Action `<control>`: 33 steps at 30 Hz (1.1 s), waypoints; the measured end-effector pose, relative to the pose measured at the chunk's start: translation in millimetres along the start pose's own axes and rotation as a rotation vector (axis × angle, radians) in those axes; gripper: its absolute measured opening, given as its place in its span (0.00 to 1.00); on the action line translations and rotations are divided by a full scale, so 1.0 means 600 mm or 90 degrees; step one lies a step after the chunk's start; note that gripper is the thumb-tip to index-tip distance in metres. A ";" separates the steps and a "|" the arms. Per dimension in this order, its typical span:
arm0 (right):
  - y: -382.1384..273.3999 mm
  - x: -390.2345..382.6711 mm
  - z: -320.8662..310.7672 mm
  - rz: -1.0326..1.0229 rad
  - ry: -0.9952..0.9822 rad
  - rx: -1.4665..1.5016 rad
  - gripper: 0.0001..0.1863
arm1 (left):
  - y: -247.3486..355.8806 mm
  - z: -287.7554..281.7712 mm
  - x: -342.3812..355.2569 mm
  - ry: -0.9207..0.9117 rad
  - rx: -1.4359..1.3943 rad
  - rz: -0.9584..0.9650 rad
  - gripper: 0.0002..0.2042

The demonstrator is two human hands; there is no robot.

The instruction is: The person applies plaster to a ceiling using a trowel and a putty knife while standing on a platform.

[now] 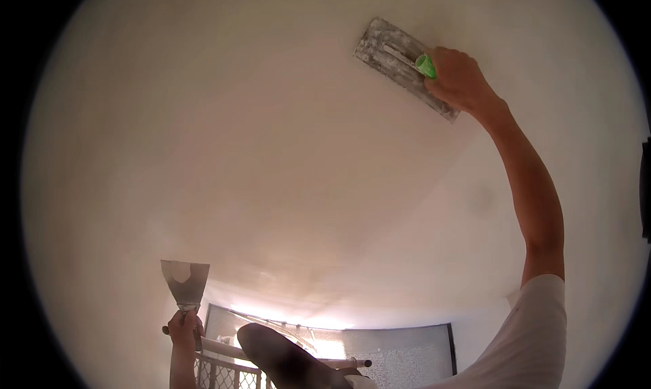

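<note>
High on the right, my right hand is wrapped round the green handle of a plastering trowel. The trowel's long grey blade, smeared with whitish plaster, lies against the pale plastered surface and slants down to the right. At the lower left my left hand grips a putty knife by its handle. Its broad metal blade points up and carries a pale patch near the top edge. Whether that blade touches the surface, I cannot tell.
A bright window with a dark frame stands at the bottom. Before it runs a pale pole with dark ends, near a lattice grille. A dark rounded shape, too dim to name, covers part of the window.
</note>
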State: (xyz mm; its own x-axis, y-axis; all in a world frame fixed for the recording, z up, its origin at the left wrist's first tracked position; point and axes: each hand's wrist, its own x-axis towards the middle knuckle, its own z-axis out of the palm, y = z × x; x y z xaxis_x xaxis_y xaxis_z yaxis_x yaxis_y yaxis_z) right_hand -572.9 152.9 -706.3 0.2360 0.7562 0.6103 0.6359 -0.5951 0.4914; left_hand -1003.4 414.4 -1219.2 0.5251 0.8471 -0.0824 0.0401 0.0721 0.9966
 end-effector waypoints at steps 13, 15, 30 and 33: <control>-0.383 -0.394 0.542 -0.336 -0.330 -0.023 0.15 | 0.139 0.000 -0.032 0.007 0.069 -0.055 0.09; -0.445 -0.437 0.616 -0.379 -0.353 -0.045 0.14 | 0.167 -0.004 -0.036 0.032 0.085 -0.127 0.07; -0.378 -0.079 0.505 0.354 -0.612 1.634 0.22 | 0.338 0.191 0.095 -0.438 -0.028 -0.326 0.13; -0.366 -0.034 0.425 0.134 -0.867 1.462 0.21 | 0.353 0.235 0.145 -0.424 -0.213 -0.319 0.13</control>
State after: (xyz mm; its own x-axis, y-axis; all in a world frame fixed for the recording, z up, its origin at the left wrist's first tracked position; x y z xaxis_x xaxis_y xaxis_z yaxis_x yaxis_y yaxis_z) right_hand -529.8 337.5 -985.2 -0.1253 0.9440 -0.3051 -0.2346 -0.3270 -0.9154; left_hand -829.5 429.0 -1014.7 0.9007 0.2015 -0.3848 0.2021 0.5895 0.7820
